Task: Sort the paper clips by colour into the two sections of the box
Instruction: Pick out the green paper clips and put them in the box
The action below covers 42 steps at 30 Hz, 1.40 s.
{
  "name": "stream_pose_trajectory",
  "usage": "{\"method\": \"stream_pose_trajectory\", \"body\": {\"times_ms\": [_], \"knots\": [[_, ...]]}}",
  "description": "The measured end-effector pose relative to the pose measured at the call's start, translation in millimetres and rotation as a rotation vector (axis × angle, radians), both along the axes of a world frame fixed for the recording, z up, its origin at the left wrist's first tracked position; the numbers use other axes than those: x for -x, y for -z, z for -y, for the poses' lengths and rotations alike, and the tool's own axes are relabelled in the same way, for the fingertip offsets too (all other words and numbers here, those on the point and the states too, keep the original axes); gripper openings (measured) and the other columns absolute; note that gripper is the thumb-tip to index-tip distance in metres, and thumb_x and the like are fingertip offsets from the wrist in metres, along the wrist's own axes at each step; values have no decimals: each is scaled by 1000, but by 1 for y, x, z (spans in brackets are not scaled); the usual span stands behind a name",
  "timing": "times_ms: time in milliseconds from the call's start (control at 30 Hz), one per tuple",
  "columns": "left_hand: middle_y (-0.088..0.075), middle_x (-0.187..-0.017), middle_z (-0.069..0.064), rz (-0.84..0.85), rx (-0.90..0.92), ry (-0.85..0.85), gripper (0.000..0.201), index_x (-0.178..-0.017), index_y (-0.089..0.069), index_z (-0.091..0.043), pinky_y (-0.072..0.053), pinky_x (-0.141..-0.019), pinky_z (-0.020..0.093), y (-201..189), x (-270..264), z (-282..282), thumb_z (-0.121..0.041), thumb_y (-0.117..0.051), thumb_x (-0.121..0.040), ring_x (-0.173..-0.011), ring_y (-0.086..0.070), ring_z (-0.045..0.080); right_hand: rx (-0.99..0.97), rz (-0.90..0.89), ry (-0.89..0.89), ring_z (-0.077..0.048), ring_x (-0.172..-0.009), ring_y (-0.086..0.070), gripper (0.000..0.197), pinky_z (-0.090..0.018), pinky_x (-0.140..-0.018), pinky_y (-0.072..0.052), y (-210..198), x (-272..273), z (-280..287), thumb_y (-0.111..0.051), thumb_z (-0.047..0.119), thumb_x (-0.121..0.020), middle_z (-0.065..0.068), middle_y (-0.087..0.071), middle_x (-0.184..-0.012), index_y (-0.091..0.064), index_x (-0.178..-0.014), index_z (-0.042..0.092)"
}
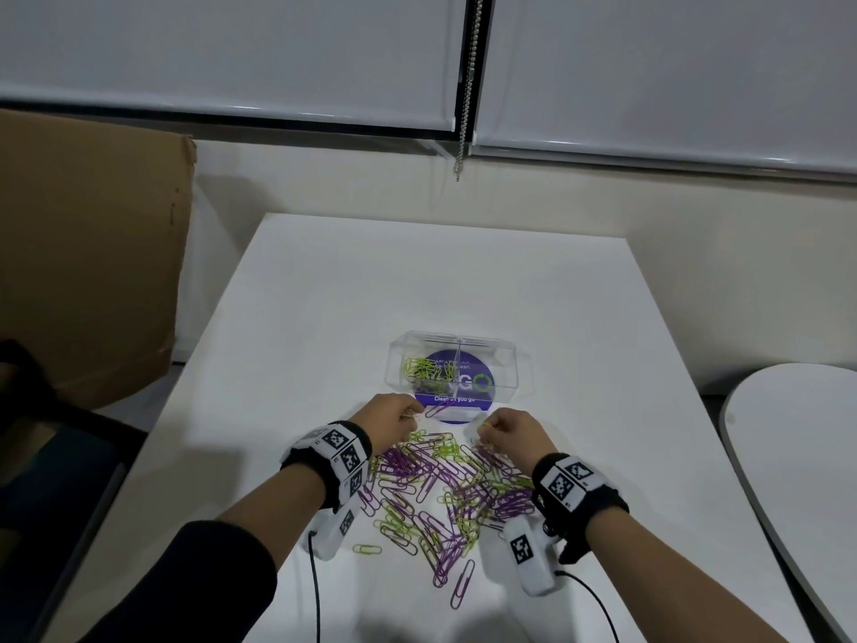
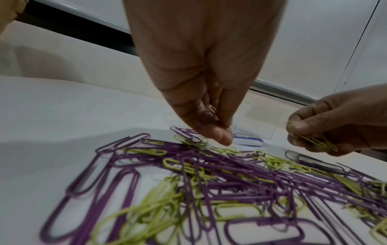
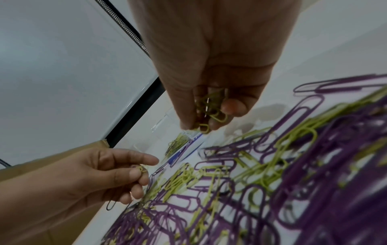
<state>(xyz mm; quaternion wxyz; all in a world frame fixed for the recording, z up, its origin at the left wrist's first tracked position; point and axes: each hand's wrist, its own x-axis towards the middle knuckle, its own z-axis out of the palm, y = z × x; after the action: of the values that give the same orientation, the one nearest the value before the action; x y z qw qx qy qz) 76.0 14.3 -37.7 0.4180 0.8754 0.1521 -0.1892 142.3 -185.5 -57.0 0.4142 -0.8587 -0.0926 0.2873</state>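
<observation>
A white counter (image 1: 463,280) stands before 2 lowered white roller blinds (image 1: 232,53) with a bead chain (image 1: 468,85) between them. Leaning cardboard (image 1: 88,252) stands left; perhaps a rounded white table (image 1: 797,438) right.

We see a mixed pile of purple clips (image 1: 408,461) and yellow-green clips (image 1: 394,522) on the white table (image 1: 324,294). The clear box (image 1: 457,371) holds only yellow-green in its left section, over a purple round sticker (image 1: 459,401) with white text. Right hand (image 1: 512,431) grips yellow-green clips. Wristbands (image 1: 327,457) are black with black-and-white square markers. Brown cardboard (image 1: 88,252) at far left; white blinds (image 1: 232,53) far.
</observation>
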Motion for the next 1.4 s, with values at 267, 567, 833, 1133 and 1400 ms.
{"method": "stream_pose_trajectory", "body": {"times_ms": [267,567,833,1133,1400], "knots": [[-66,-115,7,65,-134,67,30,-113,-61,-9,-46,-88,30,-5,-2,-3,-20,-36,-99,-102,-61,23,0,-4,-29,-10,-51,-42,30,-20,-54,-33,-3,0,2,-52,13,-92,3,-50,-56,-49,-63,16],[-64,-101,10,29,-117,85,32,-116,-54,-13,-41,-69,26,0,-2,2,-8,-29,-96,-79,-54,21,10,-131,11,-10,-45,-37,38,-9,-36,-30,-3,-2,3,-43,10,-95,-2,-52,-57,-51,-59,14],[-58,-87,7,23,-143,121,17,-83,-50,-14,-37,-70,29,5,-4,6,-17,-37,-94,-76,-49,21,111,-87,57,-15,-48,-27,41,-25,-48,-23,-4,-3,-4,-60,10,-84,-2,-30,-53,-31,-55,15],[-57,-126,12,-24,-246,254,33,-120,-50,-10,-45,-89,35,12,-5,1,2,-32,-94,-108,-58,28,-221,-396,165,-10,-30,-38,28,-14,-34,-27,-8,4,-13,-46,5,-93,-8,-41,-57,-41,-66,11],[-44,-126,5,74,-511,581,46,-130,-44,-23,-47,-87,37,3,-1,24,-35,-58,-88,-107,-56,25,19,-125,34,-6,-29,-38,47,-16,-38,-30,0,4,-23,-47,25,-96,-1,-41,-45,-42,-51,13]]}}
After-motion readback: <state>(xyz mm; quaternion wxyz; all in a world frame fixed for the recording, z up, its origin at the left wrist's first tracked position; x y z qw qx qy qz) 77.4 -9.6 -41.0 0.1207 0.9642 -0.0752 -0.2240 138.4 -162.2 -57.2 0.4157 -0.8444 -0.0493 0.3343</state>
